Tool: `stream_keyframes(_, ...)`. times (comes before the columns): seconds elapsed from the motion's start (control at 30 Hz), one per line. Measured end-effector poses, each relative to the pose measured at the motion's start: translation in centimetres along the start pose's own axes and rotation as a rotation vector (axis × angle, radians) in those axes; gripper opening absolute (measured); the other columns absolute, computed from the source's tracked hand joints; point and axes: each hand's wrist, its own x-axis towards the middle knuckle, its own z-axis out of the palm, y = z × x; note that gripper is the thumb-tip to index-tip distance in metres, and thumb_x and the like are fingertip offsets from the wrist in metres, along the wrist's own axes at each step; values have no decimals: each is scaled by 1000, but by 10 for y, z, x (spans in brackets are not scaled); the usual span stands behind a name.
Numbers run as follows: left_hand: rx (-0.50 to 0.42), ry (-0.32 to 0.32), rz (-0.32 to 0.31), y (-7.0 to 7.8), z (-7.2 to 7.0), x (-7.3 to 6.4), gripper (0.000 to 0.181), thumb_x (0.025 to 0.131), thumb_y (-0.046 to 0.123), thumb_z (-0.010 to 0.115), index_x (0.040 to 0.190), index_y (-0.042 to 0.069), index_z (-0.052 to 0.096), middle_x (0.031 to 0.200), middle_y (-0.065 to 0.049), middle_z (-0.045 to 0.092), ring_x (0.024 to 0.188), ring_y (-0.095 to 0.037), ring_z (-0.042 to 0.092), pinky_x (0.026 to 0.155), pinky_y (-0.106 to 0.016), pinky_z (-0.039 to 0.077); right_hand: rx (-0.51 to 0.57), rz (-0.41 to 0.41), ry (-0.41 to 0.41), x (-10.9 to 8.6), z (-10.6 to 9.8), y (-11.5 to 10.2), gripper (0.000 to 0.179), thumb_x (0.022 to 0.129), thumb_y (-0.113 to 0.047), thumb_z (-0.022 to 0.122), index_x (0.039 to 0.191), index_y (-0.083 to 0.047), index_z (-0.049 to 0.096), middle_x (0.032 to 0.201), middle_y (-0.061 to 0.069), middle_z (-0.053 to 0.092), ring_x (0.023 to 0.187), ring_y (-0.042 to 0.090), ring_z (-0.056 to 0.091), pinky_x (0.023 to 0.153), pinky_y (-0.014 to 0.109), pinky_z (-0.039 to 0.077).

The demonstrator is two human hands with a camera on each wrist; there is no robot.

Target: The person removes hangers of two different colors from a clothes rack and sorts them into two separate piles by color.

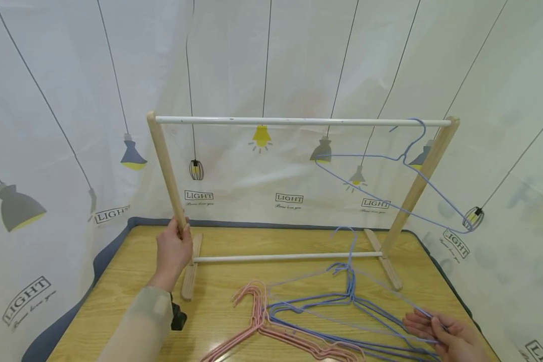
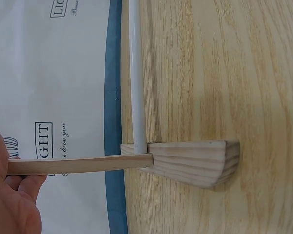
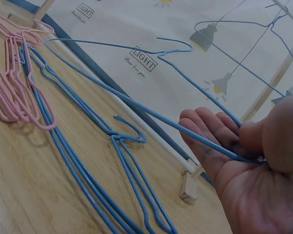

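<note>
My left hand (image 1: 174, 251) grips the left wooden post (image 1: 167, 171) of a small clothes rack, low down near its foot. In the left wrist view, fingers wrap that post (image 2: 78, 165) above the wooden foot (image 2: 190, 161). At the lower right, my right hand (image 1: 448, 334) holds one end of a blue wire hanger (image 1: 389, 286), pinched under the thumb. The right wrist view has this hanger (image 3: 136, 103) raised above the table, its hook pointing away from the hand (image 3: 254, 170). Another blue hanger (image 1: 366, 157) hangs by its hook from the right part of the white top rail (image 1: 276, 121).
Several blue hangers (image 1: 312, 300) lie stacked on the wooden table (image 1: 131, 281) in front of the rack. Left of them, several pink hangers (image 1: 259, 317) partly overlap the pile. A white lower bar (image 1: 285, 258) joins the rack's feet. Behind stands a lamp-printed curtain (image 1: 235, 60).
</note>
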Motion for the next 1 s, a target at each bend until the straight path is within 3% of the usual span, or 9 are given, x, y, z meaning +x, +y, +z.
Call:
stream_keyframes(0.1, -2, -2, -1, 0, 0, 1, 28, 110, 10, 56, 134, 0, 66, 107, -27, 74, 78, -35, 69, 63, -44, 55, 39, 25, 4, -3, -5, 2, 43, 116, -4, 28, 150, 6, 53, 147, 26, 57, 137, 38, 53, 107, 30, 47)
stream_keyframes(0.27, -8, 0, 4, 1, -1, 1, 27, 110, 9, 56, 134, 0, 65, 108, -28, 74, 80, -35, 69, 63, -46, 55, 63, 112, 1, -6, -10, 1, 44, 116, -2, 26, 149, 4, 55, 147, 26, 57, 138, 36, 53, 112, 37, 42)
stream_keyframes(0.47, -19, -5, -1, 2, -1, -1, 28, 110, 10, 55, 134, 0, 65, 110, -28, 73, 80, -35, 70, 63, -44, 55, -105, 209, 112, -10, -12, -3, 47, 117, -3, 26, 139, -7, 68, 137, 17, 68, 129, 29, 63, 108, 37, 47)
stream_keyframes(0.6, -24, -3, 5, 2, -1, 0, 29, 110, 9, 55, 134, -1, 65, 110, -29, 73, 79, -35, 69, 62, -44, 55, -348, 219, 229, -12, -10, -6, 42, 116, -3, 34, 135, -11, 71, 130, 11, 73, 121, 23, 69, 101, 35, 52)
stream_keyframes(0.7, -23, 0, 12, 2, -1, 0, 28, 110, 9, 55, 134, -1, 66, 109, -29, 73, 78, -35, 69, 62, -44, 55, -729, 279, 517, -12, -2, -6, 30, 113, -9, 52, 135, 3, 68, 124, 14, 75, 109, 16, 73, 93, 32, 57)
stream_keyframes(0.77, -26, 1, 15, 2, -1, -1, 28, 109, 8, 55, 133, -1, 66, 107, -28, 74, 76, -34, 68, 62, -44, 54, -972, 373, 710, -10, 5, -5, 37, 109, -14, 62, 136, 11, 63, 124, 17, 74, 103, 11, 73, 88, 30, 59)
stream_keyframes(0.83, -27, 2, 21, 1, -1, -1, 27, 109, 8, 55, 133, -1, 66, 106, -28, 74, 75, -34, 68, 61, -43, 54, -1139, 430, 812, -6, 10, -6, 48, 106, -17, 67, 138, 17, 57, 127, 22, 72, 101, 9, 72, 86, 29, 58)
stream_keyframes(0.9, -30, 3, 25, 1, -1, -1, 27, 109, 8, 56, 132, -1, 66, 105, -28, 74, 74, -34, 67, 60, -43, 53, -1224, 414, 847, -3, 15, -8, 49, 105, -17, 69, 140, 15, 57, 127, 22, 72, 101, 8, 72, 85, 28, 58)
stream_keyframes(1.0, -30, 5, 27, 0, -1, -1, 26, 109, 7, 56, 132, -1, 67, 105, -28, 74, 74, -34, 67, 60, -42, 53, -1233, 307, 881, 2, 24, -15, 49, 104, -13, 70, 141, 16, 56, 119, 12, 76, 98, 5, 73, 84, 30, 60)
